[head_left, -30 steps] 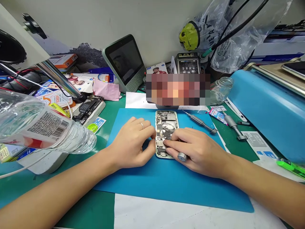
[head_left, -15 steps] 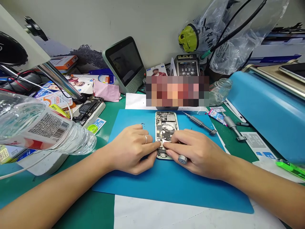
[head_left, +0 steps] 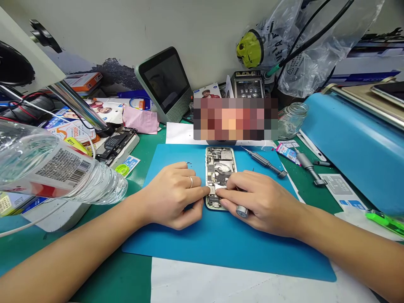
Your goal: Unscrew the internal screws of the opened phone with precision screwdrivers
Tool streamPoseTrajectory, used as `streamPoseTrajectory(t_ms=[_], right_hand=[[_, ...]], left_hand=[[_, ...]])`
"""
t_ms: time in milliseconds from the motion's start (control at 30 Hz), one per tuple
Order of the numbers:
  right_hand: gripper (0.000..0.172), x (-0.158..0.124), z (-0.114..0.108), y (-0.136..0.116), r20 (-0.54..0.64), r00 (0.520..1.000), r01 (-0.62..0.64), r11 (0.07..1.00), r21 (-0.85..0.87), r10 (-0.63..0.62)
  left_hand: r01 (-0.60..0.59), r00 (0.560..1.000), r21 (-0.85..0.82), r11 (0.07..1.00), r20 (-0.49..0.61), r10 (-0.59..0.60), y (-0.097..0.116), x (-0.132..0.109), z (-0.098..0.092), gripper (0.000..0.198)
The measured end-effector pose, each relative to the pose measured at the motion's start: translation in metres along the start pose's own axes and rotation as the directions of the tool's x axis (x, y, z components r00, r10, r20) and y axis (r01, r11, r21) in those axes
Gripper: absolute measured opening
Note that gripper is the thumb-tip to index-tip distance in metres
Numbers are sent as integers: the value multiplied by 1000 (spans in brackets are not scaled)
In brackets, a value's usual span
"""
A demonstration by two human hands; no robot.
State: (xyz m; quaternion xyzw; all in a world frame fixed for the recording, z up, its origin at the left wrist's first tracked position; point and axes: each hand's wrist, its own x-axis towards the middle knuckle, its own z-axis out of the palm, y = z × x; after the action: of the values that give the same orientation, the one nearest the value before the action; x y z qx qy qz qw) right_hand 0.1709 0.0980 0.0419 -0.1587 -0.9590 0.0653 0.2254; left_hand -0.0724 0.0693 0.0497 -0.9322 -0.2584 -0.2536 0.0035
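An opened smartphone [head_left: 223,168] lies face up with its inner parts bare, one end toward me. My left hand [head_left: 176,193] is closed, fingers curled, its index fingertip on the phone's left edge and the thumb close beside it. From the right, my right hand [head_left: 261,202] reaches over the lower part of the phone. A grey screwdriver [head_left: 242,211] is tucked in its closed fingers, the round cap toward me. That hand's index fingertip touches a small whitish piece [head_left: 217,187] in the phone; its kind is unclear. The screwdriver's tip is hidden.
Under the phone lies a blue mat [head_left: 189,248]. A second screwdriver [head_left: 263,162] rests on it; another screwdriver [head_left: 309,166] lies farther right. A water bottle [head_left: 66,164] juts in from the left. Behind stand a smart display [head_left: 166,84] and a glass jar [head_left: 292,120].
My left index fingertip has drawn back slightly to the left, toward the phone's edge. My right hand and the phone look nearly unmoved.
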Motion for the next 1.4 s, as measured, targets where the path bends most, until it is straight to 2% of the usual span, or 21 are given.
streamPoseTrajectory(t_ms=[967, 1400], right_hand=[[17, -2, 1, 1, -10, 1000, -3, 1000, 15, 3], [17, -1, 1, 1, -8, 1000, -12, 999, 32, 13]], left_hand=[[13, 1000, 20, 1000, 11, -13, 0, 1, -1, 21], [-21, 998, 25, 999, -55, 22, 1, 0, -1, 20]])
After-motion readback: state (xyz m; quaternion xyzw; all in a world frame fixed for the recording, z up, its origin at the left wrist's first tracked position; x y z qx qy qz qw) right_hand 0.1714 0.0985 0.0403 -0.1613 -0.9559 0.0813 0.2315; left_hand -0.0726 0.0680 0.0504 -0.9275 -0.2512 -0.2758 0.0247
